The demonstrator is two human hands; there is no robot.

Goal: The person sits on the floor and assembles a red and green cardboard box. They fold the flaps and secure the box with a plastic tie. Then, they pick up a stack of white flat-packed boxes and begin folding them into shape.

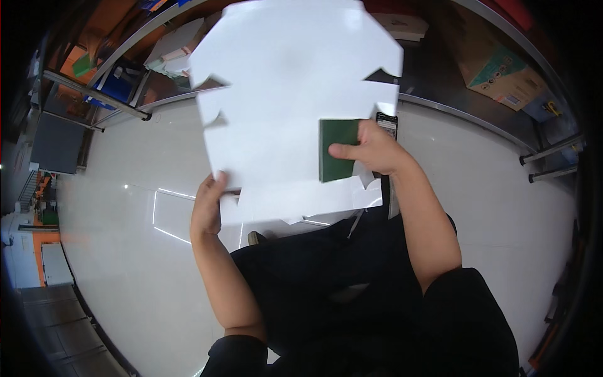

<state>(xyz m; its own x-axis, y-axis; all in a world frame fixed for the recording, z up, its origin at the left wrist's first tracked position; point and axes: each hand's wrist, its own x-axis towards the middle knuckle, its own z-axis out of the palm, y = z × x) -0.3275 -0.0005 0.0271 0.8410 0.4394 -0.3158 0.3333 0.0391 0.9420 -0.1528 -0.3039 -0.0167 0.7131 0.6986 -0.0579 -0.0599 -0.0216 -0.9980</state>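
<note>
A large white die-cut cardboard sheet, flat and notched along its sides, is held up in front of me. Its lower left edge is pinched by my left hand, with the thumb on the face and the other fingers partly hidden behind. My right hand grips a dark green rectangular block, thumb across its front, over the sheet's lower right part. Whether those fingers also touch the sheet is hidden. Just past the right hand, part of a phone shows beside the sheet's edge.
Metal shelving runs along the far side, holding a brown carton at right and stacked white cardboard at left. A blue bin stands there too. Glossy pale floor lies below, with metal cabinets at lower left.
</note>
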